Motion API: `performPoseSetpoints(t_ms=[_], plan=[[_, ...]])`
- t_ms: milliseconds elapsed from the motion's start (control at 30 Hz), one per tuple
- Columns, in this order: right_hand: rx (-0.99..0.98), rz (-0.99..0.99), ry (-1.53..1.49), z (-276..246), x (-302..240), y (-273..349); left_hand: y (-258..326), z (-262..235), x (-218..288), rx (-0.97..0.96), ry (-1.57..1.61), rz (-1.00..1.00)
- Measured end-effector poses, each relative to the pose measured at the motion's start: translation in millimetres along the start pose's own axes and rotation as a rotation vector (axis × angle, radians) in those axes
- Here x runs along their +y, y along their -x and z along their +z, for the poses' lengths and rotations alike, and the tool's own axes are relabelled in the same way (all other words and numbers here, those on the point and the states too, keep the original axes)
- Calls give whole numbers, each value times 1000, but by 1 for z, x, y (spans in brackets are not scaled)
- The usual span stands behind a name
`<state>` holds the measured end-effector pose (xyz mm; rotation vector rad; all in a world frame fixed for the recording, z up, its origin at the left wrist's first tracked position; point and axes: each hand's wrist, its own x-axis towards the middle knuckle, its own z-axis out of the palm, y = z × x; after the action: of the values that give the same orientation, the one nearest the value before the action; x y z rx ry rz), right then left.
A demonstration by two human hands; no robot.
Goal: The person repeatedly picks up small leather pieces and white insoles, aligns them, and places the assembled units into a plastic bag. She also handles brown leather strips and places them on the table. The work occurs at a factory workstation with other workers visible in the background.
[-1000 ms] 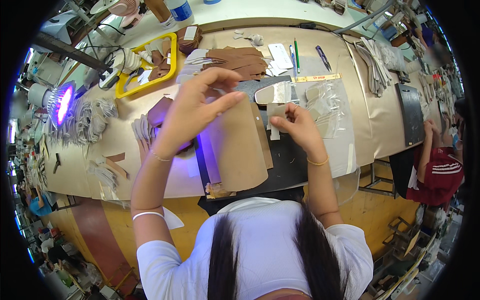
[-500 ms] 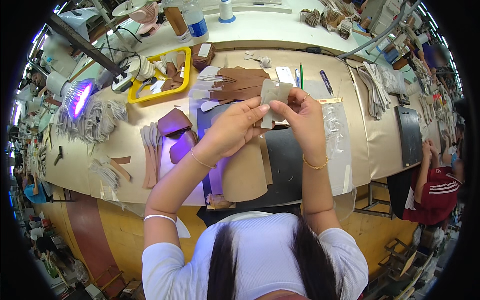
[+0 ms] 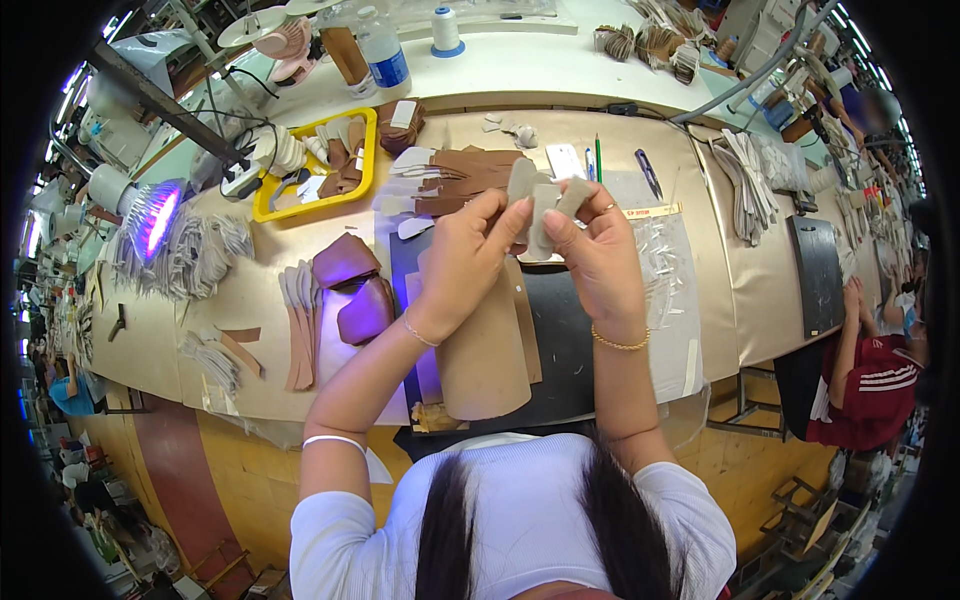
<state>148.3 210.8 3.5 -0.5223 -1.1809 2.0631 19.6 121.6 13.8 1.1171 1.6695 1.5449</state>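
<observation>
Above the dark mat [image 3: 565, 320], several small grey-beige strips [image 3: 541, 212] with rounded ends are fanned out between my hands. My left hand [image 3: 470, 260] is closed, pinching the left-hand strips between thumb and fingers. My right hand [image 3: 608, 258] is closed too, its thumb pressed on the right-hand strips; its other fingers are partly hidden behind them. Below my left hand, a curved tan sheet [image 3: 485, 350] lies on the mat. Just beyond my hands is a row of brown leather strips [image 3: 470, 170] with pale ends.
A yellow tray [image 3: 262, 212] holding cut pieces stands at the far left, near a glowing purple lamp [image 3: 157, 222]. Folded brown bundles [image 3: 366, 312] and loose strips [image 3: 300, 320] lie left of the mat. Beyond my right hand are a green pencil [image 3: 599, 160] and a pen [image 3: 648, 172]. Another person [image 3: 870, 390] sits at right.
The strips were stacked closely together and are now spread apart into a fan. My hands have moved slightly apart, the left one turning more upright.
</observation>
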Motion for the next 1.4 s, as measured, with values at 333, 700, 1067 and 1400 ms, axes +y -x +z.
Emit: performPoseSetpoints(t_ms=[333,700,1067,1400], plan=[[54,-143,-11,-9,15,-9,3,-6,-12,-53,145,-49],[-26,-211,313,9,10,-11,-1,-21,-2,-181,75,-125],[79,-335,455,13,25,-18,1,-23,-11,-61,-287,210],[-38,-254,365,2,4,-7,-7,-29,-10,-171,163,-184]])
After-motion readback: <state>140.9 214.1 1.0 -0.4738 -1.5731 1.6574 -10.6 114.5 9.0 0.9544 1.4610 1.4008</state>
